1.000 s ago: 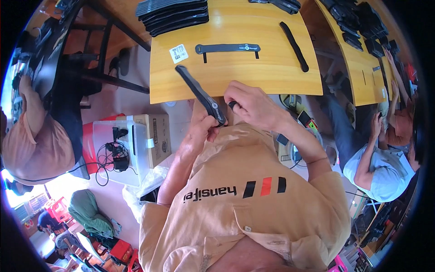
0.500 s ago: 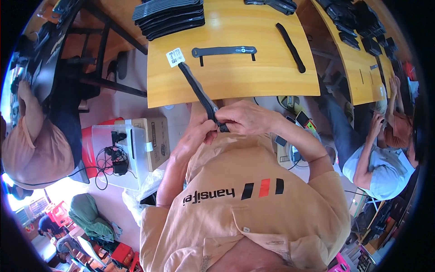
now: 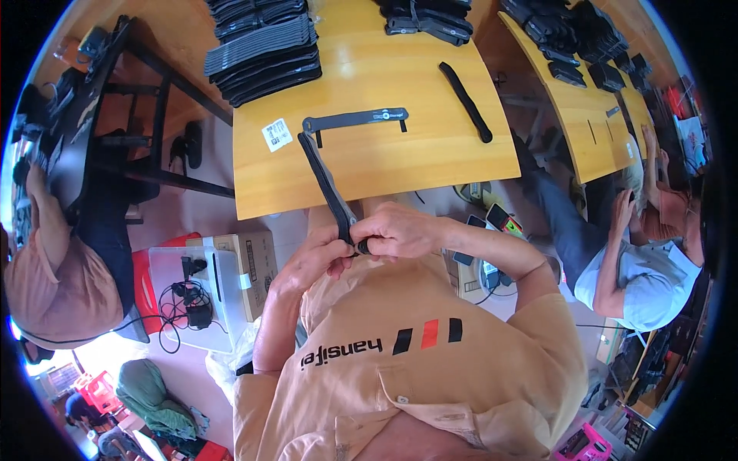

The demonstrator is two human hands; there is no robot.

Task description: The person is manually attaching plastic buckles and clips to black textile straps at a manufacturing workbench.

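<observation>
Strap [image 3: 327, 184] end now nearer chest

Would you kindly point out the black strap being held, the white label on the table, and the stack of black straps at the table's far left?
black strap [image 3: 324, 178], head view, its middle stretch over the table.
white label [image 3: 276, 134], head view, its centre.
stack of black straps [image 3: 261, 50], head view, its top layer.

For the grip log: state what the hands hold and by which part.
Both the left hand and the right hand pinch the near end of a long black strap; its far end rests on the yellow table.
</observation>
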